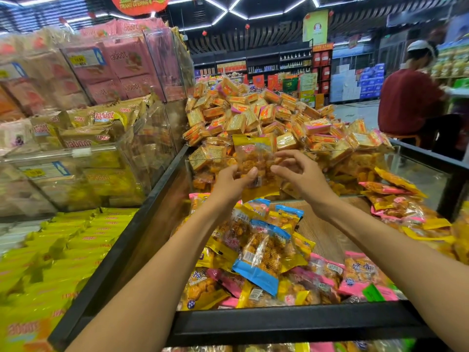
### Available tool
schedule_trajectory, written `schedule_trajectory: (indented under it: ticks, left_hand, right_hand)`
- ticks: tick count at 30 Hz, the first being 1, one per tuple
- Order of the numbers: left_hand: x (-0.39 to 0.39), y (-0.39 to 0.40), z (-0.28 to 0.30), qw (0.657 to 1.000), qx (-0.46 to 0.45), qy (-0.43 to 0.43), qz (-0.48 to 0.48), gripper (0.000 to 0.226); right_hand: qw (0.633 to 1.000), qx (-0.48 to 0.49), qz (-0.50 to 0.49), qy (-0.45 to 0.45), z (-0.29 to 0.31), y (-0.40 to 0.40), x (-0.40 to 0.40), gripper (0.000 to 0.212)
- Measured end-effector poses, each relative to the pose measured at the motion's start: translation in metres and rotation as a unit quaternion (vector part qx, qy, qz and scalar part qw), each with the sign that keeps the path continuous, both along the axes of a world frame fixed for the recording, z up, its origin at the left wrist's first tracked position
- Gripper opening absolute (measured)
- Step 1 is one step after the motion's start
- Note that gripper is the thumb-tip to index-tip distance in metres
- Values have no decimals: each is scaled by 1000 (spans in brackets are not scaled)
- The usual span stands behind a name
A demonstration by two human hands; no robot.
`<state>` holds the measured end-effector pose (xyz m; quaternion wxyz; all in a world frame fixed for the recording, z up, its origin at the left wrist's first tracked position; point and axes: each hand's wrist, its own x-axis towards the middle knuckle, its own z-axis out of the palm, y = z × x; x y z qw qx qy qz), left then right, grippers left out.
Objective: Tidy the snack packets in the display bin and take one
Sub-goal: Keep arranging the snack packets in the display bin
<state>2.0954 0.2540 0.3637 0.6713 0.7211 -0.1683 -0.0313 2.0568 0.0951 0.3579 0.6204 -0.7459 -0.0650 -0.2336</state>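
Left hand gripping yellow packet, right hand loosely spread beside it, label unreadable

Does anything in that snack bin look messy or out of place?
Yes. The blue-ended packets lie heaped at odd angles over yellow and pink ones, leaving bare wooden floor beside them. The left hand holds up a yellow-topped packet.

Print on the held yellow packet and left-hand bins is blurred
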Motion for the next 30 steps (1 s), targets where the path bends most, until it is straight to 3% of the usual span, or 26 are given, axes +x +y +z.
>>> schedule_trajectory:
  ticks: [4,8,18,25,30]
  left_hand:
    - [3,3,1,998,-24,12,-53,113]
    - [-3,2,2,1000,0,-7,-23,71]
    - [1,9,-2,998,8,-62,12,69]
    - [30,54,0,985,-77,-35,149,60]
    - [67,72,-10,969,17,-23,245,51]
  right_hand:
    - [995,36,27,92,-1,-5,3,43]
    - [993,41,43,105,-3,-6,2,55]
    - [990,31,46,128,-7,-5,1,42]
    - [984,119,2,130,-3,-18,-8,17]
    - [986,38,-10,159,1,-32,-10,17]
